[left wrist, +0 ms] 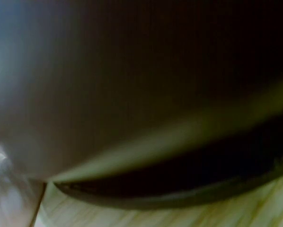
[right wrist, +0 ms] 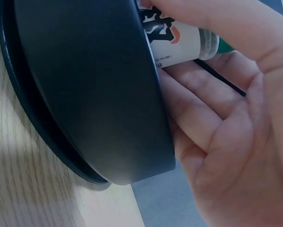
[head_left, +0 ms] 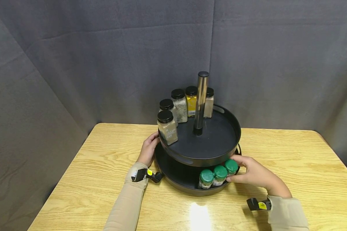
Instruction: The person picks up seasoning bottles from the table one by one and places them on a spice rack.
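A black two-tier round tray (head_left: pixel 217 138) with a central metal post stands on the table. On its lower tier (head_left: pixel 173 170), near the front right, are three small jars with green caps. My right hand (head_left: pixel 253 173) holds the rightmost green-capped jar (head_left: pixel 231 166) between thumb and fingers. In the right wrist view its white label (right wrist: pixel 177 45) shows beside the black tray wall (right wrist: pixel 99 94). My left hand (head_left: pixel 148 150) touches the left side of the tray, its fingertips hidden at the rim. Darkness and blur fill most of the left wrist view.
Several black-capped spice jars stand along the upper tier's left and back, including a tan one (head_left: pixel 168 130) and a yellow one (head_left: pixel 191 102). The wooden table (head_left: pixel 104 179) extends to both sides. A grey curtain (head_left: pixel 104 64) hangs behind.
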Motion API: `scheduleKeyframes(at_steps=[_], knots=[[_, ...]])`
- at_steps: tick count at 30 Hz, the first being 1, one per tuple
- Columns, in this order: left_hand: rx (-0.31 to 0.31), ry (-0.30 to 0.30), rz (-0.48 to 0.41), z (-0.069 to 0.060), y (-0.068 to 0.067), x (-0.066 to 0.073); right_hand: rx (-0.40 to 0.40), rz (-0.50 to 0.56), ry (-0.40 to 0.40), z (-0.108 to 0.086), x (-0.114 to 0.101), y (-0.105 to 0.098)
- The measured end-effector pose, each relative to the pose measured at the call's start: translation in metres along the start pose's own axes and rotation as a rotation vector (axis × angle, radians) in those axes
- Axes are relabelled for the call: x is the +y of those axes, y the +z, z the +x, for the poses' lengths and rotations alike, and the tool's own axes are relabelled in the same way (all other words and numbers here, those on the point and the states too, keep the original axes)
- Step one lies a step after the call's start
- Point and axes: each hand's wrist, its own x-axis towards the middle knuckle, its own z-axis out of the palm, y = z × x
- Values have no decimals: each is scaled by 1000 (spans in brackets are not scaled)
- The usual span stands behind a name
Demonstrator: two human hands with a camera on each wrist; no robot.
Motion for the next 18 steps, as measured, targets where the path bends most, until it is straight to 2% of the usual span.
scheduleKeyframes(at_steps=[6,13,18], knots=[[-9,3,-24,0,1,0,-20,12,13,0,0,-1],[3,2,5,-1,2,2,-36,8,-7,0,-3,-2],[8,1,10,-2,2,2,-32,20,19,0,-4,-2]])
